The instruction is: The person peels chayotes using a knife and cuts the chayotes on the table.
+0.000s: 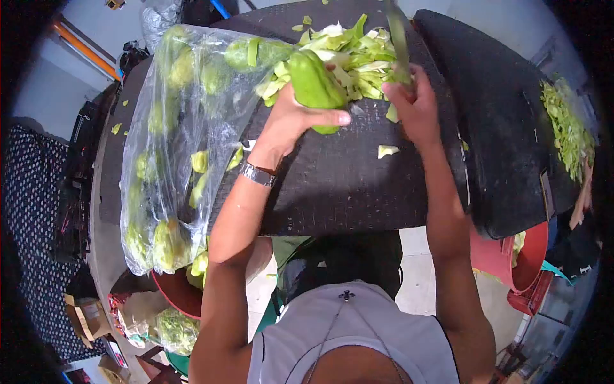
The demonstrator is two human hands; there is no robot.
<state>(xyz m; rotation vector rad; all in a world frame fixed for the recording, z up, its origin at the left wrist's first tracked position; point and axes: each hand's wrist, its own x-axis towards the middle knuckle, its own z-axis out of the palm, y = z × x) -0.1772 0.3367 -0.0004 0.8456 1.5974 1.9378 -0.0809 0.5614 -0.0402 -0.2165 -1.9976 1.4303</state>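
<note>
My left hand (pixel 294 121) grips a large green chayote-like vegetable (pixel 313 80) above the dark table (pixel 332 192). In my right hand (pixel 414 105) is a knife (pixel 398 41), its blade pointing up and away from me. Behind the held vegetable lies a heap of pale green peelings (pixel 364 61). One small pale piece (pixel 387 151) rests on the table near my right wrist. On the left, a clear plastic bag (pixel 211 109) contains several more green vegetables and hangs over the table's edge.
A second dark table (pixel 505 141) stands at the right, with shredded greens (pixel 566 128) near its far edge. Below it is a red bucket (pixel 527 259). Another red container (pixel 176 294) sits under the bag, beside a bag of greens (pixel 176 329). Cardboard boxes (pixel 89 317) stand lower left.
</note>
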